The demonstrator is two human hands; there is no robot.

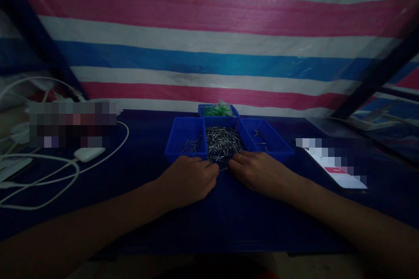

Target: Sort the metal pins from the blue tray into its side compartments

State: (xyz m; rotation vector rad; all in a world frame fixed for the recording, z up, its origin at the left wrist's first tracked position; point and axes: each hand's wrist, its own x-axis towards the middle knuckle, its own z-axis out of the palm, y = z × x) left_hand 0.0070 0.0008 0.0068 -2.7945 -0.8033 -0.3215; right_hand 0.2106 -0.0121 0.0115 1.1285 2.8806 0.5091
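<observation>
A heap of small metal pins (224, 140) lies between two blue bins, some spilling toward me. My left hand (192, 181) is at the front of the left bin (188, 127), its fingers curled and closed near the pins. Opposite it, my right hand (253, 170), with a ring on one finger, is closed at the front edge of the pile, beside the right bin (278, 144). A single pin (223, 169) shows in the gap between both hands. What the fingertips grip is hidden. Each side bin contains several pins.
Behind the pile stands a blue bin (200, 111) with a green-filled plastic bag (220, 109). A lit phone (347, 181) lies at right. White cables (78, 170) and a white adapter (89, 153) lie at left. A striped sheet (209, 65) hangs behind the blue table (209, 226).
</observation>
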